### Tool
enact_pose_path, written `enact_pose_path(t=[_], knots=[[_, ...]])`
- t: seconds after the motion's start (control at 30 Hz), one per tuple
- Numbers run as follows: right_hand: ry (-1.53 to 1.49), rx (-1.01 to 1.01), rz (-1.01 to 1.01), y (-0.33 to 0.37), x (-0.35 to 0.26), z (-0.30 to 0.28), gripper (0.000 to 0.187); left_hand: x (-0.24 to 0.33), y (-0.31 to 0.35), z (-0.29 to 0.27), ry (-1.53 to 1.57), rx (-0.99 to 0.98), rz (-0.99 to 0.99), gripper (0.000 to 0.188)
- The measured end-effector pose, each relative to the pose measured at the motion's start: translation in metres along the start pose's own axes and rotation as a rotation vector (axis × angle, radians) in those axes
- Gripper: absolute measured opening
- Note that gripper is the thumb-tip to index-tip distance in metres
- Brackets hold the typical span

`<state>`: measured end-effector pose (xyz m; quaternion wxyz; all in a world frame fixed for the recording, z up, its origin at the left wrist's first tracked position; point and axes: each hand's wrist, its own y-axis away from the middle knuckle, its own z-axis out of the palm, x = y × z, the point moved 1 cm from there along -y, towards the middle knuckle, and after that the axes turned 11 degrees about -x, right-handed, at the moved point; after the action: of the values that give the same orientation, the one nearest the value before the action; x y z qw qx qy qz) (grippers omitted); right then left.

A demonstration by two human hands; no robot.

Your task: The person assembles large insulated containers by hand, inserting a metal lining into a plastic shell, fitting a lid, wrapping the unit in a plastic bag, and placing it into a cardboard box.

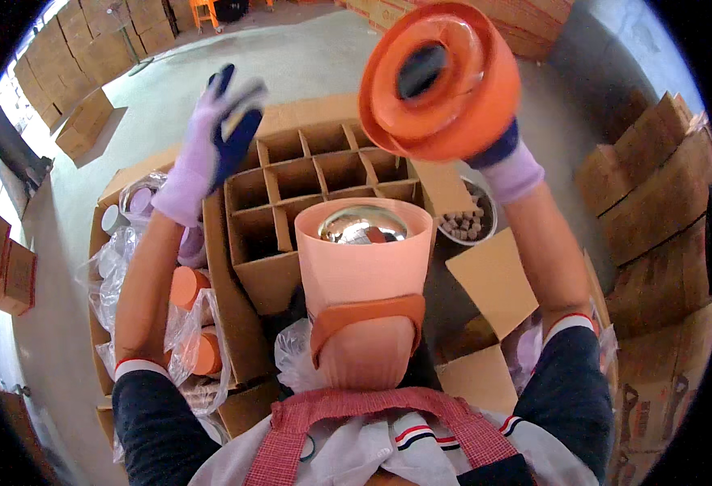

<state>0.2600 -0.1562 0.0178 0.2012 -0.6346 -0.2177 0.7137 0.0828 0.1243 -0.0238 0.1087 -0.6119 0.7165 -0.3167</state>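
My left hand [220, 138], in a lilac glove with dark fingers, is raised over the carton with its fingers spread and nothing in it. Up at the right, my right hand [505, 158] wears a matching glove and grips an orange round lid-like part [469, 105]. Concentric rings and a dark centre show on its face; most of the gripping fingers are hidden behind it. Close to my chest stands a pink thermos body [364, 267] with an orange curved handle [368, 316]. A shiny silvery dome [364, 224] fills its open top. Neither hand touches this body.
A divided carton [250, 273] lies beyond the thermos body. Orange and lilac parts in clear plastic bags [184, 356] fill the box at left. A white bucket [490, 219] holds small brownish blocks. Flattened cartons [656, 211] lean at right; stacked boxes [88, 49] stand far left.
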Motion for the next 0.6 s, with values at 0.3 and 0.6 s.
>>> enact_pose_path(t=[0.3, 0.6], knots=[[0.747, 0.17, -0.25, 0.03, 0.049, -0.013, 0.042, 0.1, -0.031, 0.017, 0.349, -0.029, 0.191, 0.05], [0.604, 0.384, -0.342, 0.057, 0.041, -0.04, 0.042, 0.075, -0.051, 0.052, 0.007, 0.001, 0.325, 0.05]])
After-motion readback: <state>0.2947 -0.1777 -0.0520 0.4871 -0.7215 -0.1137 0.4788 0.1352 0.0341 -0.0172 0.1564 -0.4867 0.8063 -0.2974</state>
